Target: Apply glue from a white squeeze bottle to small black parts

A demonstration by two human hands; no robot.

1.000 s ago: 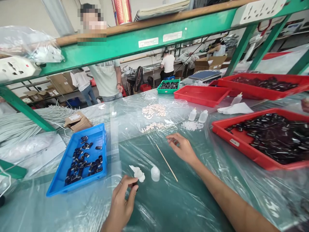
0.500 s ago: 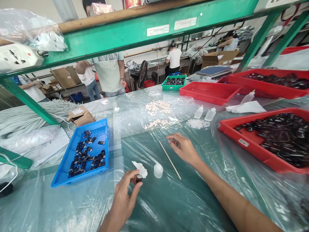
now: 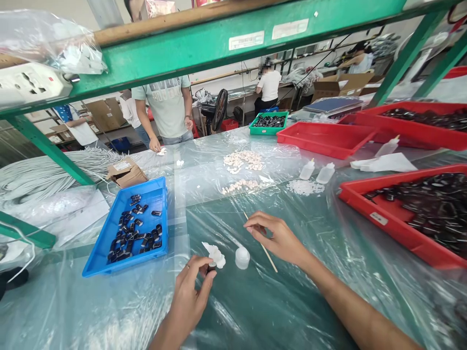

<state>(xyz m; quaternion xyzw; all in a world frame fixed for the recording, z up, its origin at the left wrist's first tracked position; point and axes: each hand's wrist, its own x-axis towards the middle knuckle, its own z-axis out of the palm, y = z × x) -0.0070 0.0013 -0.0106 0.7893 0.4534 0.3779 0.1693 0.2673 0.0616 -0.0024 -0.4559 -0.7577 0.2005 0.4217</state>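
Blue plastic makes up one tray (image 3: pixel 156 192) on the left of the plastic-covered table (image 3: pixel 219 218), holding dozens of black pieces (image 3: pixel 129 238), too crowded to count exactly. One small dark piece (image 3: pixel 211 267) is pinched between the thumb and fingers of the left hand (image 3: pixel 189 291), held just beside one crumpled white tissue (image 3: pixel 216 254). One white cup (image 3: pixel 242 258) stands right of the tissue. Farther right lies one thin wooden stick (image 3: pixel 269 258), passing partly under the right hand (image 3: pixel 279 238). That hand's thumb and fingertips curve toward each other by the stick's upper part; whether they meet or touch it, I cannot tell.

Two white bottles (image 3: pixel 307 169) stand upright by one patch of white bits (image 3: pixel 304 187), and a third bottle (image 3: pixel 387 147) leans to the right of them. Pale pieces (image 3: pixel 243 160) lie in two groups, too many to count. At least three red trays (image 3: pixel 359 206) sit on the right: two with heaps of dark pieces, one with a bare floor. One green tray (image 3: pixel 263 130), full of dark pieces, is at the far edge. One torn cardboard box (image 3: pixel 127 172) sits behind the blue one. Across the table stands one person (image 3: pixel 162 109) in a light green shirt.
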